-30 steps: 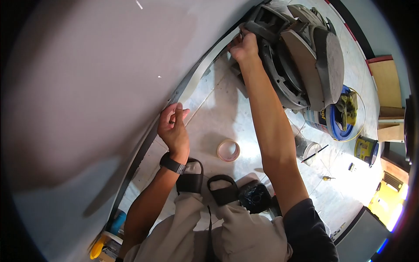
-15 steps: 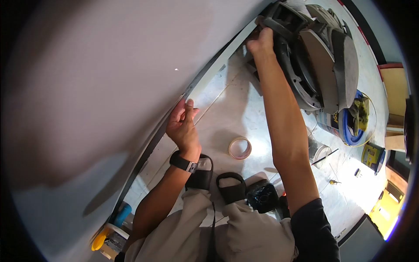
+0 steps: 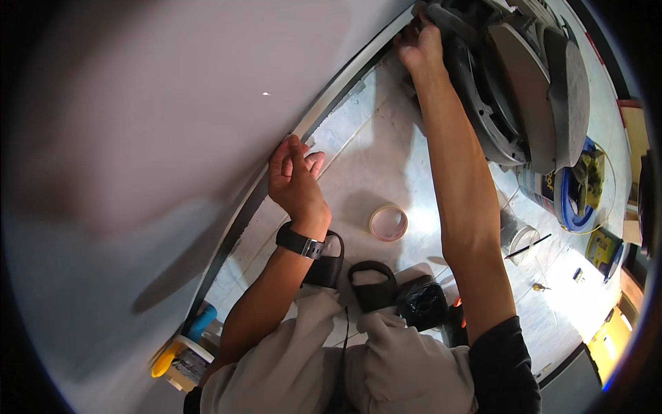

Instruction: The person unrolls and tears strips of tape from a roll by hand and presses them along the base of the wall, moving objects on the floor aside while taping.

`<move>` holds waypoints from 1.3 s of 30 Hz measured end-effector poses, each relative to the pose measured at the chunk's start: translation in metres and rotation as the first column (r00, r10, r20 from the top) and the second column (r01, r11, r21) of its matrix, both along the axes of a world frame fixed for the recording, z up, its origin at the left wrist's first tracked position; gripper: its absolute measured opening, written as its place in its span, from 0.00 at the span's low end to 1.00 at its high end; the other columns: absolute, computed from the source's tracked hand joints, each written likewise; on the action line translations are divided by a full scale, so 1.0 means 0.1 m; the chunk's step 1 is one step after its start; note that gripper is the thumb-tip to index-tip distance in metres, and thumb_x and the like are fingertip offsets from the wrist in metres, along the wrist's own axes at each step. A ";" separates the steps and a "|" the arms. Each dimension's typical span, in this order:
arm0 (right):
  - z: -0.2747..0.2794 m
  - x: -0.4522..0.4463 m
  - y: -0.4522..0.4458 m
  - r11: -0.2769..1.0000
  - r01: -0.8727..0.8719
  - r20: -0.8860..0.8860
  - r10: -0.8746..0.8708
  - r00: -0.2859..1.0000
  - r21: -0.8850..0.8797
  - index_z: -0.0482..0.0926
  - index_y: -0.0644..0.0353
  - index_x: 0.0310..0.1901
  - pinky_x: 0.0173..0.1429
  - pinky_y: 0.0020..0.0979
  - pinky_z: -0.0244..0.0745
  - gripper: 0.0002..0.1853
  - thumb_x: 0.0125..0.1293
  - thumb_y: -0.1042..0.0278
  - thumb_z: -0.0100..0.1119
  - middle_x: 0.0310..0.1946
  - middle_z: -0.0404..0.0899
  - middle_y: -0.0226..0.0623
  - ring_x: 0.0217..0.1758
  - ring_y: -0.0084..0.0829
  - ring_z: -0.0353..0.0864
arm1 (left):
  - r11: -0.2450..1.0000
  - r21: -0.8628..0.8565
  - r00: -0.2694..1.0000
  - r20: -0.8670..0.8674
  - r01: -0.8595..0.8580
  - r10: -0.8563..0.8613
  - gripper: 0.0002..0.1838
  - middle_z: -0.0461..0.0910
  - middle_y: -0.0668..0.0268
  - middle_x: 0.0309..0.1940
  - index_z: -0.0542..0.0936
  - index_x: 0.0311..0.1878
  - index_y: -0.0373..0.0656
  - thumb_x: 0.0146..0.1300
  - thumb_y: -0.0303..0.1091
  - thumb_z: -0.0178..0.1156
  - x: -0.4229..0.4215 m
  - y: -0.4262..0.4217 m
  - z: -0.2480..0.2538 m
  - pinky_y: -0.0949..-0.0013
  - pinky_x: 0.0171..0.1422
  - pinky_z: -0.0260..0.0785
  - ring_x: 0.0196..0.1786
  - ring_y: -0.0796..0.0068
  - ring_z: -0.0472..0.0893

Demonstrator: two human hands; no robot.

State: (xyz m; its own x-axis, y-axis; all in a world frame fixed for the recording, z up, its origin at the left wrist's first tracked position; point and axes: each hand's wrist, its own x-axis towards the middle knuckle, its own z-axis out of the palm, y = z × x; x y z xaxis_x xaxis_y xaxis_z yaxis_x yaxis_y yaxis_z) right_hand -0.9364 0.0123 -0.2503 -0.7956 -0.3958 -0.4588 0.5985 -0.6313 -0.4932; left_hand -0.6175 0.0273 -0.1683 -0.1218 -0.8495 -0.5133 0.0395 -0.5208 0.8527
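Note:
A pale tape strip (image 3: 352,70) runs along the lower edge of a large grey panel (image 3: 172,124). My left hand (image 3: 298,172), with a black watch on its wrist, touches the near part of the strip at the panel edge, thumb and index finger pressed together on it. Farther up the edge my right hand (image 3: 419,47) reaches to the strip's far end beside dark moulded parts; its fingers are partly hidden and what they hold is hard to make out. Below the hands a tape roll (image 3: 388,223) lies on the tiled floor.
Dark and grey moulded parts (image 3: 538,96) stand right of my right arm. Beyond are a blue-rimmed bucket (image 3: 576,200), a clear container (image 3: 520,241) and a yellow tin (image 3: 604,252). At lower left stands a yellow-and-white container (image 3: 181,357). A black container (image 3: 422,305) sits by my feet.
The strip, earlier curved away from the panel, now lies straight along its edge. My right hand has shifted up and right; my left hand is slightly higher along the edge. The view has shifted.

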 end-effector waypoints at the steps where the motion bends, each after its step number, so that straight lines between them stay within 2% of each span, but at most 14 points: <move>1: -0.13 -0.06 -0.07 1.000 0.015 0.022 -0.015 1.000 0.015 0.79 0.44 0.46 0.53 0.34 0.58 0.07 0.69 0.58 0.61 0.40 0.75 0.19 0.46 0.23 0.68 | 1.000 0.012 1.000 -0.004 -0.001 0.001 0.22 0.77 0.63 0.52 0.76 0.61 0.45 0.69 0.43 0.67 0.00 0.00 0.00 0.58 0.64 0.75 0.46 0.70 0.82; 2: -0.25 -0.12 -0.06 1.000 0.026 0.032 -0.027 0.999 0.011 0.79 0.44 0.46 0.53 0.34 0.58 0.07 0.69 0.58 0.61 0.40 0.75 0.19 0.46 0.23 0.68 | 1.000 0.008 1.000 0.006 0.011 -0.011 0.22 0.77 0.63 0.52 0.76 0.61 0.45 0.69 0.43 0.67 0.00 -0.01 0.01 0.58 0.64 0.75 0.46 0.70 0.82; 4: -0.22 -0.08 -0.01 1.000 0.018 0.039 -0.018 0.999 0.009 0.76 0.52 0.46 0.49 0.34 0.72 0.07 0.70 0.65 0.55 0.43 0.79 0.30 0.47 0.31 0.77 | 1.000 0.016 1.000 0.007 0.005 -0.005 0.23 0.77 0.63 0.51 0.76 0.62 0.45 0.69 0.43 0.67 0.00 0.00 0.03 0.58 0.64 0.75 0.47 0.69 0.82; 5: -0.13 -0.03 0.02 0.999 0.018 0.034 -0.018 0.999 0.028 0.76 0.47 0.46 0.51 0.32 0.64 0.06 0.71 0.62 0.52 0.45 0.73 0.25 0.48 0.26 0.69 | 1.000 0.016 1.000 0.016 0.012 -0.012 0.23 0.77 0.63 0.51 0.76 0.62 0.45 0.69 0.43 0.67 0.01 0.01 0.04 0.58 0.64 0.75 0.47 0.69 0.82; 10: -0.31 -0.06 -0.05 0.999 0.040 0.064 -0.041 0.997 0.016 0.78 0.47 0.43 0.52 0.33 0.63 0.05 0.71 0.63 0.54 0.39 0.76 0.23 0.45 0.25 0.72 | 1.000 -0.008 0.999 0.025 0.029 -0.029 0.22 0.77 0.64 0.51 0.77 0.61 0.44 0.69 0.43 0.67 0.04 0.01 0.05 0.61 0.63 0.76 0.44 0.70 0.82; 12: -0.32 -0.08 -0.09 1.000 0.006 -0.006 -0.006 1.000 0.026 0.79 0.46 0.41 0.50 0.32 0.63 0.04 0.71 0.62 0.55 0.37 0.78 0.22 0.44 0.24 0.72 | 0.999 -0.007 0.999 0.027 0.032 -0.032 0.22 0.77 0.65 0.51 0.77 0.61 0.45 0.69 0.42 0.67 0.02 -0.01 0.07 0.61 0.63 0.76 0.43 0.71 0.82; 17: -0.24 -0.04 -0.11 0.997 0.044 0.039 -0.047 0.998 0.066 0.80 0.45 0.41 0.49 0.29 0.63 0.05 0.71 0.62 0.55 0.38 0.80 0.23 0.44 0.23 0.73 | 1.000 0.016 0.998 0.056 0.013 -0.014 0.22 0.76 0.65 0.51 0.77 0.62 0.45 0.69 0.42 0.67 0.00 0.00 0.09 0.60 0.63 0.76 0.41 0.71 0.81; 20: -0.21 -0.01 -0.11 0.996 0.040 0.065 -0.045 0.997 0.084 0.81 0.46 0.42 0.50 0.27 0.62 0.05 0.71 0.61 0.55 0.38 0.80 0.23 0.44 0.22 0.74 | 0.999 -0.013 0.997 0.064 -0.036 0.036 0.17 0.81 0.66 0.43 0.80 0.57 0.43 0.70 0.40 0.66 0.00 0.00 0.07 0.63 0.58 0.77 0.36 0.73 0.83; 22: -0.19 0.00 -0.14 0.993 0.053 0.044 -0.058 0.997 0.105 0.81 0.47 0.42 0.51 0.28 0.63 0.05 0.70 0.61 0.57 0.38 0.81 0.24 0.46 0.22 0.74 | 0.999 0.012 0.997 0.068 0.038 -0.039 0.24 0.75 0.63 0.55 0.76 0.65 0.44 0.70 0.42 0.66 0.03 -0.02 0.08 0.60 0.64 0.75 0.43 0.72 0.79; 23: -0.18 0.02 -0.21 0.987 0.061 -0.016 -0.060 0.998 0.146 0.79 0.44 0.45 0.46 0.30 0.60 0.06 0.69 0.59 0.61 0.37 0.74 0.20 0.41 0.22 0.67 | 0.999 0.011 0.997 0.062 0.047 -0.048 0.24 0.75 0.63 0.55 0.76 0.65 0.44 0.70 0.42 0.66 0.03 -0.02 0.08 0.60 0.64 0.75 0.43 0.72 0.79; 26: -0.10 0.06 -0.21 0.981 0.095 -0.015 -0.094 0.995 0.169 0.80 0.45 0.44 0.41 0.28 0.60 0.05 0.68 0.60 0.60 0.35 0.73 0.21 0.37 0.22 0.64 | 0.999 -0.001 0.996 0.077 0.051 -0.051 0.25 0.75 0.63 0.56 0.75 0.66 0.44 0.70 0.42 0.65 0.02 -0.01 0.08 0.60 0.64 0.75 0.44 0.73 0.79; 28: 0.21 0.19 -0.08 0.974 0.118 -0.037 -0.113 0.993 0.193 0.80 0.46 0.44 0.41 0.28 0.59 0.05 0.68 0.61 0.60 0.35 0.73 0.21 0.35 0.22 0.63 | 1.000 -0.026 0.996 0.092 0.007 -0.004 0.21 0.80 0.64 0.47 0.78 0.61 0.42 0.70 0.42 0.66 0.01 0.00 0.07 0.62 0.61 0.75 0.40 0.72 0.81; 30: 0.21 0.20 -0.06 0.986 0.110 -0.015 -0.109 0.994 0.122 0.80 0.47 0.49 0.57 0.35 0.60 0.12 0.66 0.62 0.67 0.45 0.79 0.20 0.49 0.22 0.69 | 1.000 -0.027 0.996 0.092 0.010 -0.008 0.22 0.79 0.64 0.47 0.77 0.61 0.42 0.70 0.43 0.66 0.00 0.00 0.10 0.62 0.61 0.75 0.40 0.73 0.81; 39: 0.18 0.19 -0.12 0.974 0.149 -0.028 -0.146 0.989 0.173 0.81 0.47 0.46 0.55 0.36 0.61 0.10 0.65 0.61 0.69 0.42 0.79 0.18 0.46 0.21 0.71 | 1.000 -0.029 0.996 0.090 0.002 0.000 0.21 0.80 0.64 0.49 0.78 0.60 0.42 0.70 0.42 0.66 0.01 0.00 0.08 0.62 0.61 0.75 0.39 0.75 0.80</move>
State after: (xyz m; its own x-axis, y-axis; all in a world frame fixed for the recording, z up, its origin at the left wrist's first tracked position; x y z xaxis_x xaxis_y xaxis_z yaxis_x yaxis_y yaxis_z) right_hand -0.9178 0.0005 -0.2325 -0.8465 -0.1886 -0.4978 0.4969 -0.6154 -0.6118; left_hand -0.6161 0.0273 -0.1602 -0.0774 -0.8643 -0.4971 -0.0384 -0.4956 0.8677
